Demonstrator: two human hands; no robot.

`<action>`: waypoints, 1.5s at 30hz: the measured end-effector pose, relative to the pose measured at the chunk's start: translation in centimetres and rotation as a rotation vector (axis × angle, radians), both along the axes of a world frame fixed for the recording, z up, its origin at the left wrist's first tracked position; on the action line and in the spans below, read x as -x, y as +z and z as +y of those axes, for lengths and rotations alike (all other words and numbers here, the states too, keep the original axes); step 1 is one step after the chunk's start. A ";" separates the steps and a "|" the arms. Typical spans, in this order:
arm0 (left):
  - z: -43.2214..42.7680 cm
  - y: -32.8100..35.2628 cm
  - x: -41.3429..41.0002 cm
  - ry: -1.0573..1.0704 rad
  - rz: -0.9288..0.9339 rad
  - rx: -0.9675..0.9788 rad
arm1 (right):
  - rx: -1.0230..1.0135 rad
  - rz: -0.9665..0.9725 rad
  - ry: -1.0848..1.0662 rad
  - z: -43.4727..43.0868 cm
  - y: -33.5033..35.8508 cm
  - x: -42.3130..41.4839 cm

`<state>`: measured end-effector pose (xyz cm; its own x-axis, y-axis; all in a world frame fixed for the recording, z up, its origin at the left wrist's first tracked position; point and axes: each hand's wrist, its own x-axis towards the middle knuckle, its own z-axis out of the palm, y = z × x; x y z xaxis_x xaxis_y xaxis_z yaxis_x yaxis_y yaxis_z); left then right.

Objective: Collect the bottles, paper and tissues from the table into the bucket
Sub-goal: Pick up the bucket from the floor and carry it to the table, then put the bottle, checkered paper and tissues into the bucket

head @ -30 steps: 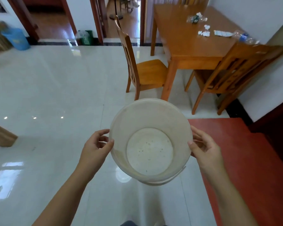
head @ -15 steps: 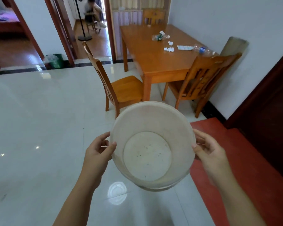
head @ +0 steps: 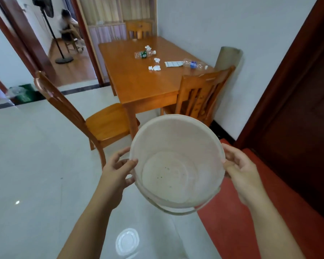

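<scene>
I hold a white, empty bucket [head: 176, 139] in front of me, above the floor. My left hand [head: 116, 172] grips its left rim and my right hand [head: 241, 171] grips its right rim. Ahead stands a wooden table [head: 138, 81]. On it lie a clear bottle with a green label [head: 144, 54], a crushed bottle with a blue cap [head: 194, 64], a flat sheet of paper [head: 173, 63] and crumpled tissues [head: 154, 68], [head: 157, 60], [head: 148, 47].
One wooden chair [head: 105, 124] stands left of the table, another [head: 200, 94] at its near right corner, a third [head: 138, 29] at the far end. A cardboard tube [head: 226, 57] leans on the wall. A red mat [head: 269, 212] lies right. A person sits beyond the doorway.
The view has tilted up and moved closer to the table. The bucket stays in both hands and has shifted slightly right in view.
</scene>
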<state>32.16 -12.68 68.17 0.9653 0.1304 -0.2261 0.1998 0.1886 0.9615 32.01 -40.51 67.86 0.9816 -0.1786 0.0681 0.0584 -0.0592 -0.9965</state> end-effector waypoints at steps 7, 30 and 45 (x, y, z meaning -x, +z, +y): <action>-5.7 0.8 -7.1 0.008 -0.101 -0.123 | -0.027 0.012 -0.007 -5.7 0.6 -7.1; -3.5 2.0 -41.3 0.146 -0.204 -0.282 | 0.050 0.012 0.072 -4.1 2.2 -43.2; -7.2 3.9 -55.0 0.409 -0.233 -0.321 | 0.040 0.007 0.255 -5.0 2.3 -63.1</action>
